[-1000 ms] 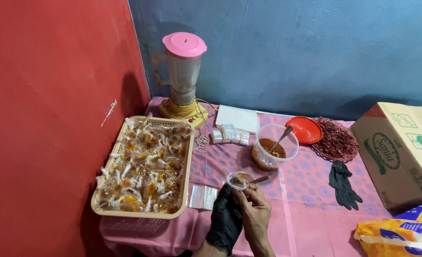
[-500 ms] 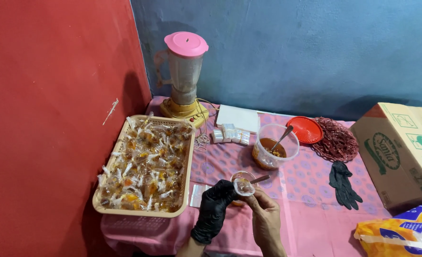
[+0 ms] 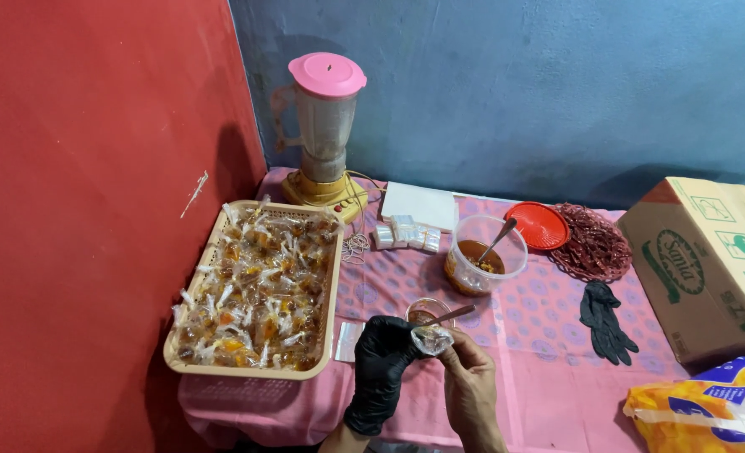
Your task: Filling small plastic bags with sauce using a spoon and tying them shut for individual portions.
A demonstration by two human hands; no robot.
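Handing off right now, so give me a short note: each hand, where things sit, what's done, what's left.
Left hand, in a black glove, and bare right hand together pinch a small clear pouch in front of the table edge.
A small cup with a spoon sits just beyond the hands; the larger tub of brown sauce with a spoon is farther back.
Done: the tan basket on the left is heaped with filled, tied pouches.
Left: sauce remains in the tub; flat empty pouches lie by the basket, and more packs near the blender.
A spare black glove lies to the right.
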